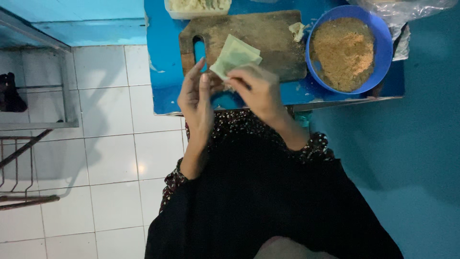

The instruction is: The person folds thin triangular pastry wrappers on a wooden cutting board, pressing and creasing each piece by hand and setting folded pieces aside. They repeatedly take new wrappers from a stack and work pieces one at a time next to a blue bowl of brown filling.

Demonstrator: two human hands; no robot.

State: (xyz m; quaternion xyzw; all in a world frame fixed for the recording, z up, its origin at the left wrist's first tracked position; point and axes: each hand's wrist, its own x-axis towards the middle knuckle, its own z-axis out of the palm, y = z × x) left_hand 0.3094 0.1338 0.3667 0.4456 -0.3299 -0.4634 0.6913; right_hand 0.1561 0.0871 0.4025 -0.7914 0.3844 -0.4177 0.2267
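A thin pale green square wrapper is held up between both hands above the near edge of a blue table. My left hand touches its lower left corner with the fingers raised. My right hand pinches its lower edge from the right. Behind the wrapper lies a worn wooden cutting board with a small lump of filling at its far right corner. A blue bowl full of brown crumbs stands to the right of the board.
A white container with pale food sits at the table's far edge. A clear plastic bag lies behind the bowl. White floor tiles and metal racks are to the left, a blue wall to the right. My lap in dark cloth is below.
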